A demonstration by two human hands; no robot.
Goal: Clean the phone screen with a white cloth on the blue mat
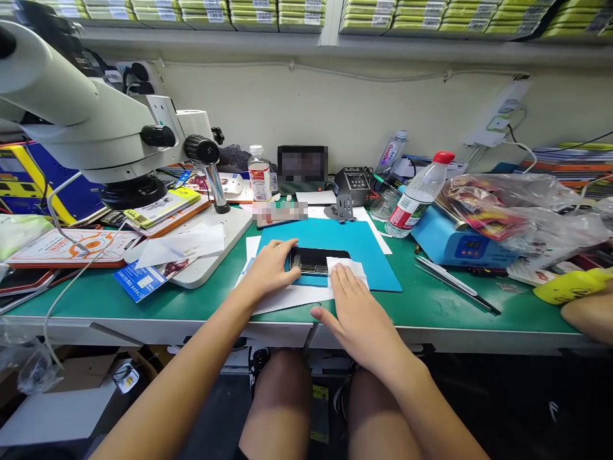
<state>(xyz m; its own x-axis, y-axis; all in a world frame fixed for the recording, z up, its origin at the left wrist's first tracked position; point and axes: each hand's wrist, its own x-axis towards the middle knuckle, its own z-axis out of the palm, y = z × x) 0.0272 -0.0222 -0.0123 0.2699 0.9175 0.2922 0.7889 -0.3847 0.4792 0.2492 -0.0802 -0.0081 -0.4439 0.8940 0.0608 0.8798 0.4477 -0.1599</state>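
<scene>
A black smartphone lies on the blue mat, its dark face up. My left hand grips its left end, with the thumb along the near edge and the fingers at the far side. Over the phone's right end is a white tissue. My right hand presses the tissue down with its fingers close together and the thumb out to the left; the tissue hides that end of the phone. White paper sticks out under the mat's near edge.
A microscope overhangs the left side. Tweezers lie right of the mat, near a red-capped bottle and a blue device. Another person's arm rests at the far right, beside a yellow item.
</scene>
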